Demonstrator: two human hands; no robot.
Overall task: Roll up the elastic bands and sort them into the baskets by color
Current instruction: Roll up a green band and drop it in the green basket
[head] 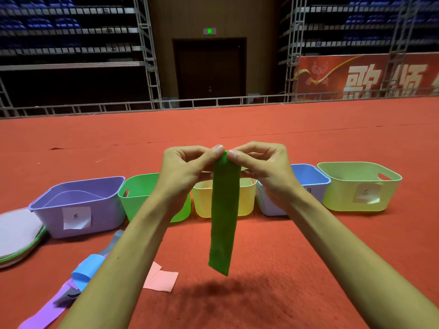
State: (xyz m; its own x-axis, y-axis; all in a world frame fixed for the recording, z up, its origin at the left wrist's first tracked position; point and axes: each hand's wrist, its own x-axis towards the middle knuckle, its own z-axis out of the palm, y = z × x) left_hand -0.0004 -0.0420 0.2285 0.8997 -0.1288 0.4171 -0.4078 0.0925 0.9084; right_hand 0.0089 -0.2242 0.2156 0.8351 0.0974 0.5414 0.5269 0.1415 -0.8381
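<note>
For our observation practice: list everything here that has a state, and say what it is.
green band: unrolled, hanging from both hands
left hand: pinches the band's top end
right hand: pinches the band's top end
baskets: upright in a row, open-topped
loose bands: on the floor, unsorted

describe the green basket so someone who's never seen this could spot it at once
On the red carpet stands a row of five baskets. The green basket is second from the left, between the purple basket and the yellow basket. It alone is bright green; the far-right basket is pale.
</note>
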